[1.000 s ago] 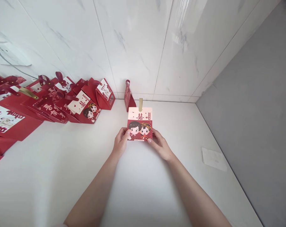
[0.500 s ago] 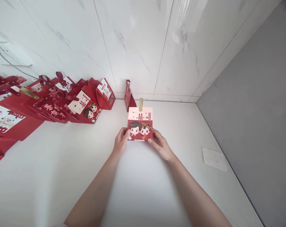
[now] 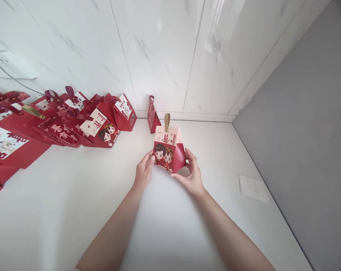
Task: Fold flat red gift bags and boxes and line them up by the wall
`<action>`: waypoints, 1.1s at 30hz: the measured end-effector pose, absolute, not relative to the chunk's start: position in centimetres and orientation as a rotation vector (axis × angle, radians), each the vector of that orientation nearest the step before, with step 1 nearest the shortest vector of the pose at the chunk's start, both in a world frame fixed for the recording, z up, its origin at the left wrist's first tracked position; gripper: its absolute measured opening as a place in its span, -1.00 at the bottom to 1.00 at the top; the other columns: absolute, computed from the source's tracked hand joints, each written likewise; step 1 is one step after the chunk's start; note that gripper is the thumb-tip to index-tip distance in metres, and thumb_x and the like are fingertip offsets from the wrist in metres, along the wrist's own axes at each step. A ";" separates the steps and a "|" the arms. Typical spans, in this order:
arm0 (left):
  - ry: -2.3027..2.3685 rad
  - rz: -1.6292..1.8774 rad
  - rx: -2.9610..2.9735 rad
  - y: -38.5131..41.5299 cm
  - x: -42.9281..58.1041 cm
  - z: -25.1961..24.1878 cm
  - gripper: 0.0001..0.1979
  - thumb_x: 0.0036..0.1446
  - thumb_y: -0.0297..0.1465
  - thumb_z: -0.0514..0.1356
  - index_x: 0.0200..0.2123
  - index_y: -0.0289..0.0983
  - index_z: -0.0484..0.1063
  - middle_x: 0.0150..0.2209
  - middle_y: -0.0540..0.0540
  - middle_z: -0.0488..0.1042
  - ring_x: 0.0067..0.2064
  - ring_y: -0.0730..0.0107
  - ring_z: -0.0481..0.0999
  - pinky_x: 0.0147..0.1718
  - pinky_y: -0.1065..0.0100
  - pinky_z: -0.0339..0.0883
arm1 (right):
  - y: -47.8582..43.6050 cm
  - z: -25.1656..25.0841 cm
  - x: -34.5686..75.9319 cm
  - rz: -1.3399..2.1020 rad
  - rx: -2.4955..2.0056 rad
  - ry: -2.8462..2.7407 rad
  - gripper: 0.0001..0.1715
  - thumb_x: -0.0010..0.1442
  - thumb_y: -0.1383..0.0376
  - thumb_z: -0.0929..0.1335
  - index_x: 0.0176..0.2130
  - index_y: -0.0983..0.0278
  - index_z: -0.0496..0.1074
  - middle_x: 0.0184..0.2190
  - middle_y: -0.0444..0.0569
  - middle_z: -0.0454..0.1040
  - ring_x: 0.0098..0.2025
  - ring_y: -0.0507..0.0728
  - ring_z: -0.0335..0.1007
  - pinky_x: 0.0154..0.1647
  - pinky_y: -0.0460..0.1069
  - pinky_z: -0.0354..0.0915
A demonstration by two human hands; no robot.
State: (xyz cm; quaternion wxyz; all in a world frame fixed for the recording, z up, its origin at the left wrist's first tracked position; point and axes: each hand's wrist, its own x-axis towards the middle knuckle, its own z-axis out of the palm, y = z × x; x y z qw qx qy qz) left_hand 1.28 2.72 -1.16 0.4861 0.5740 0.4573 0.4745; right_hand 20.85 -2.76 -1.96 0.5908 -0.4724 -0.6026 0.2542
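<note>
Between my hands is a small red and cream gift box (image 3: 165, 150) with a gold loop handle on top. Its front has a cartoon couple and a red Chinese character, and the plain red right side panel now shows. My left hand (image 3: 144, 168) grips the lower left edge, thumb on the front. At the right, my right hand (image 3: 191, 172) curls around the box, thumb under the lower front corner and fingers behind the side. Just behind it stands a narrow red gift box (image 3: 153, 117) with a dark red loop handle, close to the wall.
Several red gift boxes (image 3: 102, 128) crowd the left side of the white tabletop (image 3: 102, 195). A marbled tile wall (image 3: 159, 56) rises at the back, with a grey cable (image 3: 15, 78) at far left. A white rectangular plate (image 3: 254, 189) lies right, near a grey surface (image 3: 306, 131).
The held box has turned, so its front faces slightly left and its right side shows. My right hand has shifted its hold along that side.
</note>
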 end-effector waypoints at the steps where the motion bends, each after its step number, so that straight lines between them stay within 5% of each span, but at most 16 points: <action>1: 1.023 1.119 1.471 2.6 1.3 -1.3 -0.35 0.23 0.01 0.10 0.27 -0.20 0.26 0.27 -0.23 0.30 0.24 0.00 0.35 0.10 0.09 0.37 | -2.9 -1.9 20.8 0.540 -1.114 -1.404 0.12 0.01 0.04 0.55 0.37 0.07 0.00 0.30 0.16 0.19 0.25 0.35 0.23 0.04 0.20 0.44; 5: 0.726 0.961 1.745 2.1 1.5 -1.2 0.03 0.03 0.02 0.30 0.42 -0.13 -0.13 0.45 -0.22 -0.14 0.41 -0.18 -0.03 0.27 -0.08 0.13 | -3.1 -1.7 20.7 0.320 -1.144 -1.506 -0.02 0.09 0.10 0.53 0.34 0.07 0.08 0.17 0.12 0.36 0.11 0.31 0.38 0.00 0.21 0.46; 8: 0.702 0.895 1.711 1.9 1.5 -0.8 -0.18 0.13 -0.05 0.25 0.37 -0.16 0.06 0.38 -0.23 0.10 0.37 -0.14 0.09 0.28 -0.12 0.08 | -3.1 -1.7 20.5 0.383 -1.112 -1.633 -0.18 0.26 0.23 0.40 0.37 0.01 0.02 0.10 0.06 0.42 -0.04 0.22 0.44 -0.10 0.15 0.50; 11: 0.646 0.917 1.575 2.0 1.4 -0.7 -0.32 0.22 0.02 0.10 0.30 -0.19 0.20 0.29 -0.24 0.26 0.33 -0.09 0.20 0.29 -0.10 0.06 | -2.9 -1.8 20.4 0.575 -1.133 -1.727 -0.19 0.30 0.27 0.34 0.40 0.01 -0.05 0.20 0.04 0.35 0.10 0.24 0.37 0.07 0.19 0.43; 15: 0.592 1.002 1.437 2.1 1.4 -0.8 -0.23 0.18 0.15 0.03 0.33 -0.16 0.16 0.33 -0.22 0.19 0.36 -0.07 0.13 0.30 -0.03 0.06 | -2.5 -1.6 20.6 0.766 -1.140 -1.702 -0.25 0.33 0.30 0.26 0.40 0.03 -0.05 0.28 0.01 0.27 0.16 0.24 0.35 0.18 0.21 0.33; 23: 0.650 0.970 1.516 2.2 1.5 -0.7 -0.22 0.17 0.08 0.13 0.35 -0.14 0.09 0.30 -0.26 0.22 0.25 -0.03 0.28 0.20 0.05 0.18 | -2.4 -1.2 20.6 0.904 -1.154 -1.568 -0.41 0.31 0.29 0.29 0.29 0.08 0.21 0.18 -0.02 0.40 0.13 0.22 0.40 0.15 0.15 0.35; 33: 0.665 0.973 1.526 2.5 1.5 -1.0 -0.24 0.18 0.07 0.11 0.34 -0.15 0.10 0.26 -0.27 0.26 0.20 0.00 0.32 0.17 0.06 0.19 | -2.3 -1.2 20.8 0.938 -1.196 -1.564 -0.45 0.28 0.30 0.29 0.24 0.10 0.25 0.13 -0.01 0.44 0.11 0.22 0.41 0.14 0.16 0.34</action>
